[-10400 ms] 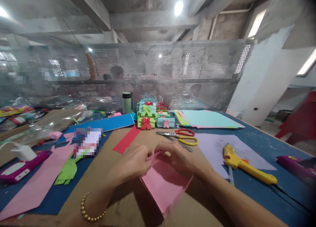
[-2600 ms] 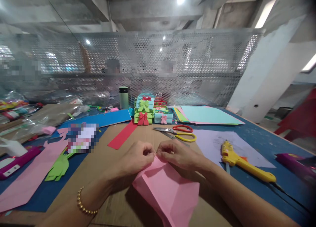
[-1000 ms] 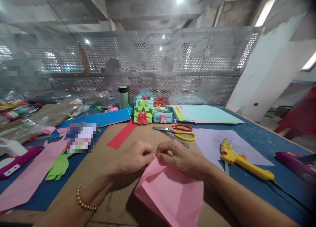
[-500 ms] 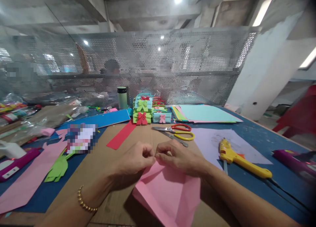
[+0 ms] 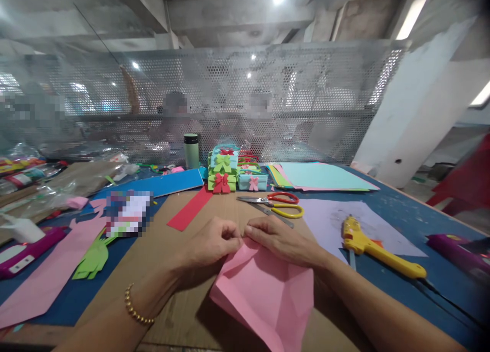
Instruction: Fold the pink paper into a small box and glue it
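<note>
Paper [image 5: 264,290], pink, folded, over cardboard [image 5: 145,255].
Left hand [image 5: 210,243] and right hand [image 5: 284,239] pinch its far end, side by side.

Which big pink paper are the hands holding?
The folded pink paper in the middle, held at its far edge by the left hand and right hand. The other pink paper lies flat at the left, untouched.

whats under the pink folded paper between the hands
Brown cardboard shows on both sides of the pink folded paper. What lies directly beneath is covered by the paper itself, so whether anything else is there cannot be seen.
</note>
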A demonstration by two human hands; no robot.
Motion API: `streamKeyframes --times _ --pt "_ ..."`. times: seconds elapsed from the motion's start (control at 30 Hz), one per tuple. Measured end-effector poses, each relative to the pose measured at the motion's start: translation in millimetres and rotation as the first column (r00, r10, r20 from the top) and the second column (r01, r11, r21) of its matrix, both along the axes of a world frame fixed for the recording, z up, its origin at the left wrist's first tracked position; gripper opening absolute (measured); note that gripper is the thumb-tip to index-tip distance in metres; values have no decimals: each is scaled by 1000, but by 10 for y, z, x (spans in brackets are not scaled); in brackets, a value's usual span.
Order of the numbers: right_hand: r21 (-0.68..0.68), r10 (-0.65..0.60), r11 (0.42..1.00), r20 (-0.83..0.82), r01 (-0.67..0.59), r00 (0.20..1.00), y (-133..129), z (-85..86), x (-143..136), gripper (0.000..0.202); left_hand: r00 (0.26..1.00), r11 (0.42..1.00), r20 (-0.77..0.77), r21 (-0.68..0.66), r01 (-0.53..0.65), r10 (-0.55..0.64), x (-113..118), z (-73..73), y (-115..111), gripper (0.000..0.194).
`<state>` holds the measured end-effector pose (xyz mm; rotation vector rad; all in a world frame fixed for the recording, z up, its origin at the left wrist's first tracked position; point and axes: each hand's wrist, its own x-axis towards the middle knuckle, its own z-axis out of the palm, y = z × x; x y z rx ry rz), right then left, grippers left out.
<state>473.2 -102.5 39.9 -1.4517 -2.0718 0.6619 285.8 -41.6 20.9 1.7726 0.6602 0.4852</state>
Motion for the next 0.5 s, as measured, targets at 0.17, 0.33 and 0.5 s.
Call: streamKeyframes --times 0.17,0.33,0.5 --pt "-52 10 999 -20 -11 1000 15 -16 -6 26 998 999 -53 -32 33 -34 -21 25 28 14" --pt "-19 44 999 7 -44 999 10 1 -4 19 998 995 -33 -87 49 -52 -32 19 15 25" --pt "-7 78 997 22 -77 997 4 14 5 20 999 998 -35 -55 32 -34 -39 74 -3 16"
